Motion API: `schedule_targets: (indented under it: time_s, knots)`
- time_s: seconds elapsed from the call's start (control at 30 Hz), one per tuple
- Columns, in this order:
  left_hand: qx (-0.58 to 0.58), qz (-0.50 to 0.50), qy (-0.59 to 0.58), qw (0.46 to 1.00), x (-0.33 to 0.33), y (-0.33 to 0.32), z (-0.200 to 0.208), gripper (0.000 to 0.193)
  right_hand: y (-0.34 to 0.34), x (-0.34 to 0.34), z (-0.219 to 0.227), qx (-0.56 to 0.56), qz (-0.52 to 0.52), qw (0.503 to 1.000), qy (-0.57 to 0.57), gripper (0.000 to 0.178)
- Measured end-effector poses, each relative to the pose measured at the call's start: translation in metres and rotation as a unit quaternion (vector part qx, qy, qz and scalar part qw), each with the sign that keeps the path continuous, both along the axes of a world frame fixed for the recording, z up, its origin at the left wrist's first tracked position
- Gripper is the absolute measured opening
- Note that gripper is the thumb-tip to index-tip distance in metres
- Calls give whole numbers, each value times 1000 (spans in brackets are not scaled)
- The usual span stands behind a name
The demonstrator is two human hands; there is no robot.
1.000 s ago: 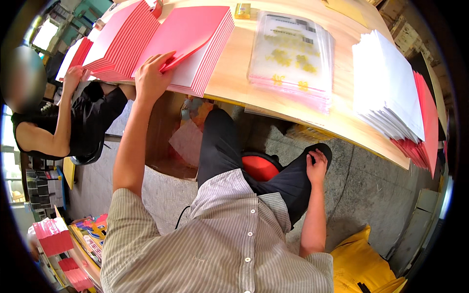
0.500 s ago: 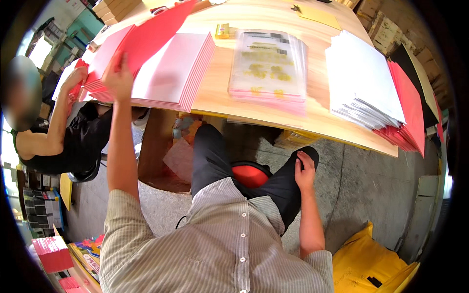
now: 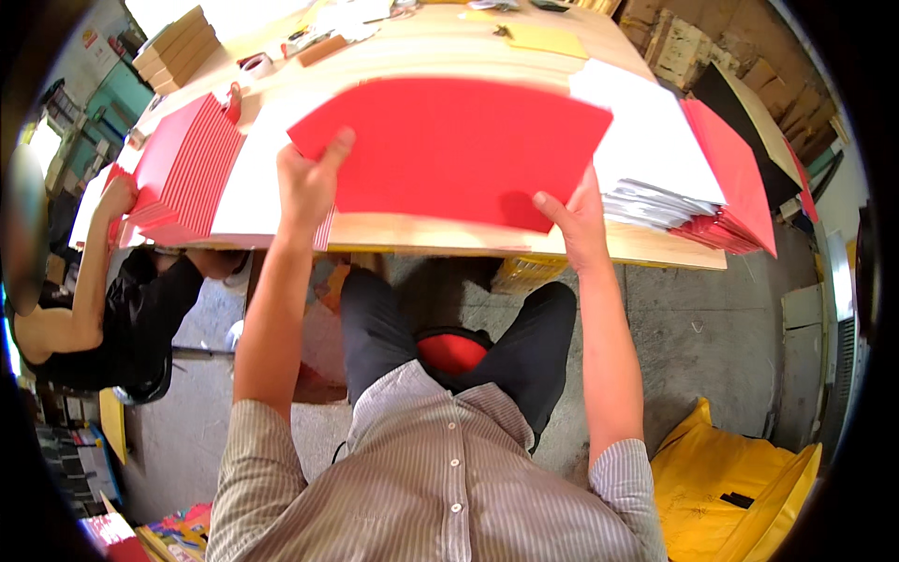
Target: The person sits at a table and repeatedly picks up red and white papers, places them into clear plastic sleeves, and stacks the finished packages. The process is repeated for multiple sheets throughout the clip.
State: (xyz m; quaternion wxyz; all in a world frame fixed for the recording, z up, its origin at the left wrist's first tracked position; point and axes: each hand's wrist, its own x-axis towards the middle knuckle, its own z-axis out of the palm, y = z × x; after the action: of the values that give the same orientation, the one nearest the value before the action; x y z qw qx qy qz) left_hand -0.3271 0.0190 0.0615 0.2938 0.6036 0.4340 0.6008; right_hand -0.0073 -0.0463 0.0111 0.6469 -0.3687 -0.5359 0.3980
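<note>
A red card sheet (image 3: 449,140) is held up over the table edge, slightly bowed, between my two hands. My left hand (image 3: 309,183) grips its left end, thumb on the near face. My right hand (image 3: 573,220) pinches the lower right corner, thumb in front, the other fingers mostly behind. Past my left hand lies a stack with a white top (image 3: 257,178), partly covered by that hand and the sheet. A stack of red card sheets (image 3: 192,169) sits further left. To the right is a fanned pile of white sheets (image 3: 646,140). The held sheet hides the table's middle.
Red sheets (image 3: 735,178) lie beside the white pile on the wooden table (image 3: 421,234). At the back are brown boxes (image 3: 178,47), a tape roll (image 3: 255,66) and a yellow sheet (image 3: 543,39). A co-worker's hand (image 3: 117,197) works at left. A yellow sack (image 3: 730,487) stands on the floor.
The red sheet has come from the left stack to in front of me, held level. My right hand has risen from my knee and taken its right end.
</note>
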Motion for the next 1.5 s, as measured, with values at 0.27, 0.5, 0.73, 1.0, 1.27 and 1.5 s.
schedule_targets:
  time_s: [0.27,0.5,0.73,1.0,1.27,1.5]
  knots:
    - [-90,-142,-36,985,6,12,-47,25,-1,28,-31,-161,0,986,-45,39]
    - [-101,-221,-67,968,-5,21,-81,24,-1,33,-40,-188,29,981,-46,40]
    - [-98,-228,-31,968,-2,23,-101,26,1,30,-40,-212,82,973,-49,49]
    - [-101,-221,-42,969,-6,-4,-58,30,-44,29,-6,-128,34,965,-225,40]
    - [-120,-230,12,966,-4,12,-76,24,-36,36,-17,-191,6,962,-194,42]
    - [-77,-260,-6,963,4,22,-98,29,-11,43,-45,-183,32,969,-160,51]
